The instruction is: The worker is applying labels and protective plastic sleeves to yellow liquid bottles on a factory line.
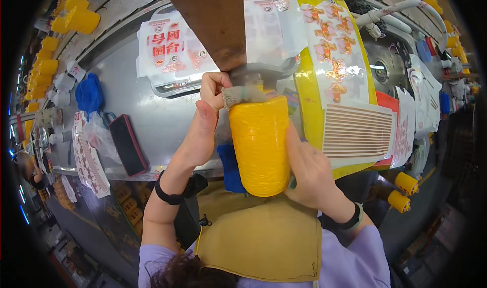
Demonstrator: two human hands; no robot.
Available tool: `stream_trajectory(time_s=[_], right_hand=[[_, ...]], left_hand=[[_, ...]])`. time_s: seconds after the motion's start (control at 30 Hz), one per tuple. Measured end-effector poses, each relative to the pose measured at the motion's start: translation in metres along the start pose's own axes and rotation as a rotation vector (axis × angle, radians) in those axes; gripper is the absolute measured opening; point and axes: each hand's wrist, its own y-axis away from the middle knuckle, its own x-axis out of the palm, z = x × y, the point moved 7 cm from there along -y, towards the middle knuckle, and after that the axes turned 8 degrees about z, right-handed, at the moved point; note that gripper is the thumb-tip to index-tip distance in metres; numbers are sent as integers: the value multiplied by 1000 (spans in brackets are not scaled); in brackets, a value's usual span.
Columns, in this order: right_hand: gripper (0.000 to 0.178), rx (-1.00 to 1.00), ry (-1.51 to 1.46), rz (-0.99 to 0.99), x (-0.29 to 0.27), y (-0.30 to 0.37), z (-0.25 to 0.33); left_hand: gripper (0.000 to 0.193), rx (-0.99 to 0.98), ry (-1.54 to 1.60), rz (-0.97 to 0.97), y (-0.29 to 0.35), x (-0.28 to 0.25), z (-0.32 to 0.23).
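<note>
Two bare hands work at a smooth yellow cylinder [258, 146], held in front of the wearer's body at the near edge of a metal table [127, 60]. The right hand [314, 174] lies along the cylinder's right side, thumb side pressed to the surface, its fingers wrapped out of sight behind. The left hand [198, 136] is raised at the upper left; its fingers are curled closed on the ribbed edge of a grey knitted cloth [246, 95], which sits across the cylinder's far end, while the thumb stands apart. A dark band circles each wrist. Beyond the hands, a broad brown post [215, 24] comes down from the top, with white printed sheets [177, 44] on a tray [175, 90] behind it. Left on the table are a dark phone [128, 145] with a red edge, a bunched blue cloth [89, 94] and a clear plastic bag [101, 136]. To the right, a yellow mat [307, 82] bears a sheet of orange-pink figures [335, 49] and a brown-striped sheet [357, 132].
</note>
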Motion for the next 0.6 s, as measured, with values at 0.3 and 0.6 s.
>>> stream_trajectory(time_s=[0.3, 0.6], right_hand=[[83, 35, 113, -105, -1, -2, 7], [99, 145, 18, 2, 12, 3, -6]], left_hand=[[113, -8, 38, -8, -1, -1, 0], [100, 19, 132, -67, 0, -6, -1]])
